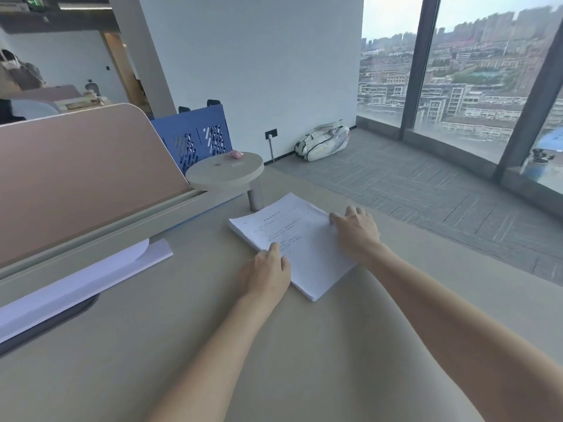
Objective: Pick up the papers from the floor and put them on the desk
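Forearms: both of yours reach forward over the tabletop [304, 360], bare.
Left hand [265, 274]: rests on the near-left edge of the papers [292, 239], fingers loosely spread, gripping nothing.
Right hand [356, 231]: lies flat on the papers' right side, fingers [336, 219] splayed and pressing down, not closed around anything.
Papers: one printed stack lying flat on the tabletop, turned at an angle to you.
Post [256, 199]: stands just beyond the stack's far corner, carrying a round shelf [225, 172].
Loose sheets [91, 275]: at your left, tucked under the partition [82, 178], well apart from the stack.
Bag [323, 143]: on the floor by the wall.
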The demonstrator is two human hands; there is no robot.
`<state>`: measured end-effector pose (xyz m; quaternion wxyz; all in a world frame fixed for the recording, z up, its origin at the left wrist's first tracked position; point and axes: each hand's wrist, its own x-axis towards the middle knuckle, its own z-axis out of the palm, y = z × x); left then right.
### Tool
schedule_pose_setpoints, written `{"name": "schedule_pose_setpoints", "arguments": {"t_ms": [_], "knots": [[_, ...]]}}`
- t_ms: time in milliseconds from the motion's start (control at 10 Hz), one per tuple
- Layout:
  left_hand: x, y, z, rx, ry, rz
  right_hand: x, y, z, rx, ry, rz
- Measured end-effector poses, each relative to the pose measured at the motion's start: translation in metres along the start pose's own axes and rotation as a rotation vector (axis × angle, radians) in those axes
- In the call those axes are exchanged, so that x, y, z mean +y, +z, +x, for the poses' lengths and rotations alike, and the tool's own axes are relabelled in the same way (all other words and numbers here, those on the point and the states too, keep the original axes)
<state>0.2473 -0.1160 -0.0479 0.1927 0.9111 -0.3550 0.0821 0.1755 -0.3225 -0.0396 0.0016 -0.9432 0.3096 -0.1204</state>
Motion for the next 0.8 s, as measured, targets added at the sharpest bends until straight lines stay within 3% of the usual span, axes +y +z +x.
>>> {"name": "schedule_pose_setpoints", "arguments": {"t_ms": [200, 400, 600, 700, 800], "knots": [[0.002, -0.003, -0.002, -0.002, 0.027, 0.087, -0.007, -0.003, -0.001, 0.049, -0.123, -0.237], [-0.007, -0.023, -0.005, 0.004, -0.060, -0.009, -0.029, -0.022, -0.016, 0.124, -0.162, -0.221], [-0.005, -0.105, -0.050, 0.102, -0.152, -0.191, -0.073, -0.084, -0.057, 0.217, -0.158, -0.014], [0.001, -0.175, -0.094, 0.253, -0.139, -0.384, -0.104, -0.138, -0.095, 0.338, -0.242, 0.212], [0.006, -0.252, -0.161, 0.396, -0.024, -0.617, -0.129, -0.208, -0.162, 0.410, -0.328, 0.664]]}}
